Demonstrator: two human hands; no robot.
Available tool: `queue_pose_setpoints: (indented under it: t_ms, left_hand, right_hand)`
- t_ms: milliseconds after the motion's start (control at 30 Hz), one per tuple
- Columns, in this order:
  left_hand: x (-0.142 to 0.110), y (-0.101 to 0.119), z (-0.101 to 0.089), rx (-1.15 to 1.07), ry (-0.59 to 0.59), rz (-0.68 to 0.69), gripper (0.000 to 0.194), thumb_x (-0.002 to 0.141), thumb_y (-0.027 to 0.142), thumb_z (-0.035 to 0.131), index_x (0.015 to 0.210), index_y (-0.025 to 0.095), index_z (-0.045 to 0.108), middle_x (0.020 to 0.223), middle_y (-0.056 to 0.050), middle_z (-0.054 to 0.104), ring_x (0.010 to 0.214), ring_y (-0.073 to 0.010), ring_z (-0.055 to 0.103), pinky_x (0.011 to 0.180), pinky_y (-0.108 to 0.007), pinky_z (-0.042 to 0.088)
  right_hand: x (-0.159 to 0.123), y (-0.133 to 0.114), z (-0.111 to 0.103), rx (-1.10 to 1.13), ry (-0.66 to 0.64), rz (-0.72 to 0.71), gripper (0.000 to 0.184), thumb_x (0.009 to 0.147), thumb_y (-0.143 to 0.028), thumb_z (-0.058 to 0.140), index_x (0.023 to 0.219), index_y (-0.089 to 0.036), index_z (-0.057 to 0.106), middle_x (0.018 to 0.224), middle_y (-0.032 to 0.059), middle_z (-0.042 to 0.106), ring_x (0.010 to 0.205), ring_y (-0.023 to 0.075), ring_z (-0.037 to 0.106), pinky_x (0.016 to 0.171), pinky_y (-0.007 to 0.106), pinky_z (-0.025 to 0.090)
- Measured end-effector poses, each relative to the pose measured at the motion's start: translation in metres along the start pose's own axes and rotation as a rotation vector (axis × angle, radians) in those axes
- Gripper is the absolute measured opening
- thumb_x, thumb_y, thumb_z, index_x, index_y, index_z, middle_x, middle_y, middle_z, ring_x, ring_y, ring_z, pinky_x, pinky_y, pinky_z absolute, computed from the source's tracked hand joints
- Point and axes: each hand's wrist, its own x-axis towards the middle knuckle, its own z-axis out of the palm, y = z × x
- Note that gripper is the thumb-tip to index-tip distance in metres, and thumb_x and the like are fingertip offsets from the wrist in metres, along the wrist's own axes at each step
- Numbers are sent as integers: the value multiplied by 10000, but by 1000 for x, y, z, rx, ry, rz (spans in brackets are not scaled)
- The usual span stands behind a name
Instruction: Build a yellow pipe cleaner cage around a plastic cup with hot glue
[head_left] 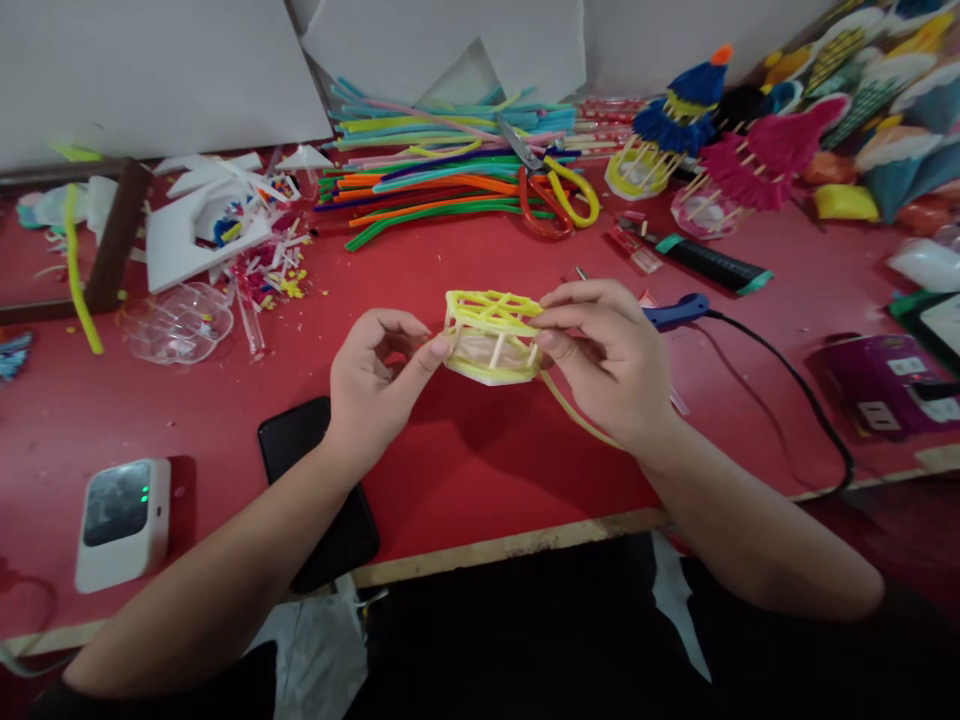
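Note:
Between my hands is a small carousel-like frame (495,338), lifted above the red table. It has a yellow pipe-cleaner spoked top, pale stick posts and a yellow-edged base with white below. My left hand (382,375) pinches its left side with thumb and fingers. At the right, my right hand (607,350) grips the top rim near a post. A pale yellow strip (574,412) trails from under the frame toward my right wrist. The fingertips partly hide the frame's two ends.
Scissors (551,185) lie on bundled pipe cleaners (442,180) at the back. A utility knife (716,264), a blue corded tool (679,310) and a purple box (889,385) are at right. A phone (296,440), a white device (124,520) and foam scraps (176,235) lie left.

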Motion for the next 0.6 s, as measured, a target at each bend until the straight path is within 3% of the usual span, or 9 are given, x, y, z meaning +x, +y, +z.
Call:
queue_pose_setpoints:
  t_ms: [133, 233, 433, 600]
  left_hand:
    - [-2, 0, -4, 297, -43, 310, 261, 905, 361, 790, 1129, 243, 726, 1248, -75, 701, 1121, -202, 686, 865, -310, 607]
    - [-3, 4, -5, 417, -73, 428, 231, 923, 277, 775, 1152, 271, 739, 1263, -47, 738, 1196, -225, 681, 1068, -417, 549]
    - [-2, 3, -7, 441, -113, 639, 176, 904, 171, 780, 1051, 268, 773, 1047, -8, 800, 1031, -193, 743, 995, -381, 582]
    - [0, -1, -9, 431, -148, 710, 192, 928, 169, 771, 1065, 303, 786, 1081, -1, 816, 1024, -186, 768, 955, -371, 621]
  right_hand:
    - [1, -1, 3, 61, -31, 14, 137, 1015, -261, 609, 963, -239, 733, 997, 50, 729, 939, 186, 715, 778, 333, 598]
    - [2, -1, 2, 84, -94, -32, 133, 1018, -259, 602, 970, -244, 725, 1013, 47, 733, 970, 192, 711, 855, 364, 594]
    - [-1, -2, 1, 110, -169, -156, 82, 984, -229, 662, 1016, -258, 732, 1060, 55, 725, 1017, 202, 711, 912, 395, 595]
    - [-3, -1, 3, 79, -169, -199, 140, 980, -180, 659, 1061, -260, 742, 1092, 60, 735, 1034, 189, 724, 900, 364, 607]
